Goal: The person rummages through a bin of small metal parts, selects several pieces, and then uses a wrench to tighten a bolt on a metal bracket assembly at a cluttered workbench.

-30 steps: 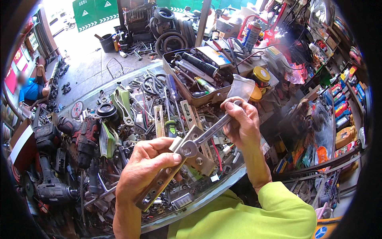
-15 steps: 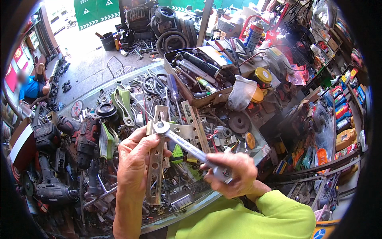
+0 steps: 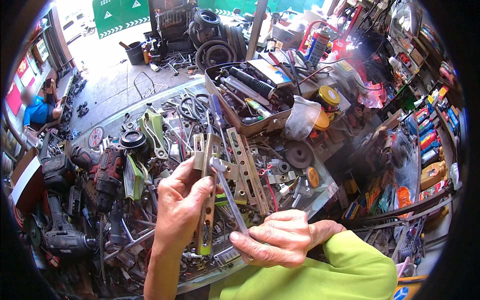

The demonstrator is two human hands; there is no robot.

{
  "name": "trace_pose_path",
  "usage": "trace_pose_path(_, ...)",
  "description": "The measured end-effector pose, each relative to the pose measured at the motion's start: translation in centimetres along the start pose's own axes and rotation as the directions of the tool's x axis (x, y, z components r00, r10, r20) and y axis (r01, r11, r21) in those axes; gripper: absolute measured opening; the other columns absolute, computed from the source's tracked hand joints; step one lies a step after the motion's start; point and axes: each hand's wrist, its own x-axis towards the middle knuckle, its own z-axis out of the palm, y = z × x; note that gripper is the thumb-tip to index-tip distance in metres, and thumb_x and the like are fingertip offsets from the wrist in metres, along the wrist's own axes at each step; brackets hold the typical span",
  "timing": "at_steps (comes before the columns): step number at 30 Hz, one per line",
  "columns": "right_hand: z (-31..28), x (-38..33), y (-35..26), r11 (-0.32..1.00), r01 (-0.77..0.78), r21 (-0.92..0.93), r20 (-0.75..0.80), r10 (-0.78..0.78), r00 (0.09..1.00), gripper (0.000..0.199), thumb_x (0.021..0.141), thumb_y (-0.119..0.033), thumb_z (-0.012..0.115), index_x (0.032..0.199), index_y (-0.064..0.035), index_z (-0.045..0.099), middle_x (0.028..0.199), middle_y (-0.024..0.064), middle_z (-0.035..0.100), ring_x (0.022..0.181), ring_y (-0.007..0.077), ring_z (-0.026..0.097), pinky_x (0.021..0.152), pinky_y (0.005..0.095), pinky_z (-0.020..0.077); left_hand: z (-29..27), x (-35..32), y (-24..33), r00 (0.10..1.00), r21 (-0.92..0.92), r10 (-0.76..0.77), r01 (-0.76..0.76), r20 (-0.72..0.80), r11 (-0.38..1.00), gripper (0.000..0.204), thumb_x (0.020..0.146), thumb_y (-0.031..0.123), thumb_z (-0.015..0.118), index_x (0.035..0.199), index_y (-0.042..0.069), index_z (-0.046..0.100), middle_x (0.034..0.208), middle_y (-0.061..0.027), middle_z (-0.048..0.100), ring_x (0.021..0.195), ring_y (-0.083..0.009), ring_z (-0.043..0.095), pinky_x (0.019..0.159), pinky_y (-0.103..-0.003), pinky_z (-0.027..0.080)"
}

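My left hand [image 3: 177,212] grips a metal bracket [image 3: 206,215], its thumb pressed against one perforated bar. A short crosspiece joins that bar to a second holed bar [image 3: 244,167] on the right. In my right hand [image 3: 280,237] is a wrench [image 3: 230,200], held by its near end with the fingers wrapped round it. The wrench slants up and left, seen nearly edge-on, and its head lies at the bracket's upper part, by the crosspiece. Whether the head sits on a fastener, I cannot tell. The bracket is held above a glass-topped bench [image 3: 112,119] strewn with tools and small parts.
A cordless drill [image 3: 107,177] and another black power tool [image 3: 67,235] lie at the left. Behind the bracket stands a metal tray [image 3: 250,129] of tools. A grinding disc [image 3: 300,154] lies to the right. A person in blue [image 3: 37,110] sits at the far left.
The wrench has swung to a steeper slant and turned edge-on, its near end moving left and toward me with my right hand. The bracket and left hand have shifted slightly right.
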Motion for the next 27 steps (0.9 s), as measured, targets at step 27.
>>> trace_pose_path(27,1.3,7.1,-1.9,0.958,0.091,-0.273,0.193,-0.038,0.980,0.022,0.073,-0.022,0.061,0.076,-0.0002,0.057,0.049,-0.0047,0.037,0.037,0.0044,0.037,0.036,0.0217,0.0251,0.2,-0.2,-0.8,0.987,0.023,-0.034,0.031,0.158,0.999,0.047,0.082,-0.001,0.061,0.127,-0.005,0.048,0.107,-0.0077,0.061,0.093,-0.0112,0.058,0.082,-0.024,0.048)
